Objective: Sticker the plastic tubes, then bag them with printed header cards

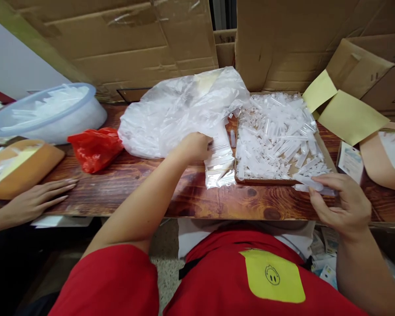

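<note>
My left hand (197, 147) is closed, with its fingers curled down at a stack of flat clear plastic bags (220, 169); what its fingertips grip is hidden. Beside the stack lies a small clear plastic tube (232, 138). At the near right corner of a shallow cardboard tray (263, 180), my right hand (344, 204) pinches translucent plastic tubes (311, 182) between thumb and fingers. Many similar tubes and smaller white plastic pieces (276, 136) are heaped in the tray. Behind my left hand is a large crumpled clear plastic bag (164, 116).
To the left stand a translucent bowl (85, 112) of plastic pieces, a red plastic bag (97, 149) and an orange container (49, 160). Another person's hand (41, 199) rests on the table. Yellow cards (352, 116) and another container (370, 164) are right; cardboard boxes (125, 48) line the back.
</note>
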